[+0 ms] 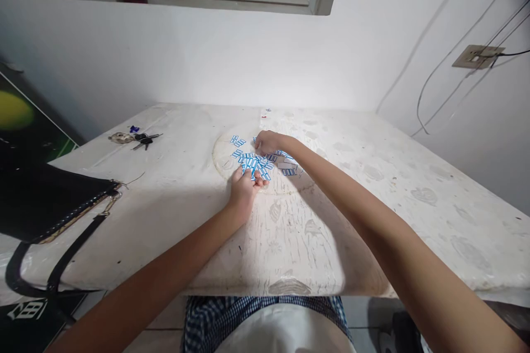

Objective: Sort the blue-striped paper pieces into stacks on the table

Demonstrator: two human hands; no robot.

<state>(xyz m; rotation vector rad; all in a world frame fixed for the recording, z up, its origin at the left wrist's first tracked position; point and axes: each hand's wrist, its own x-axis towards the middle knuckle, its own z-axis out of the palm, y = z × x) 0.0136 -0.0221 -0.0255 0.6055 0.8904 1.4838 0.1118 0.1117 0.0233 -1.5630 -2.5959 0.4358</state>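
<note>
My left hand [243, 194] held bunched blue-edged pieces [250, 163]; loose pieces [237, 140] lay apart; my right grip [268, 142], I could not tell.

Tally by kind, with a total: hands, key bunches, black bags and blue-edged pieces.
Left hand and right hand: 2
Key bunch: 1
Black bag: 1
Blue-edged pieces: many, too overlapped to count
Total of the countable: 4

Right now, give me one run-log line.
left hand: at blue-outlined pieces | right hand: beyond left hand, near pieces | keys: on table, left side
</note>
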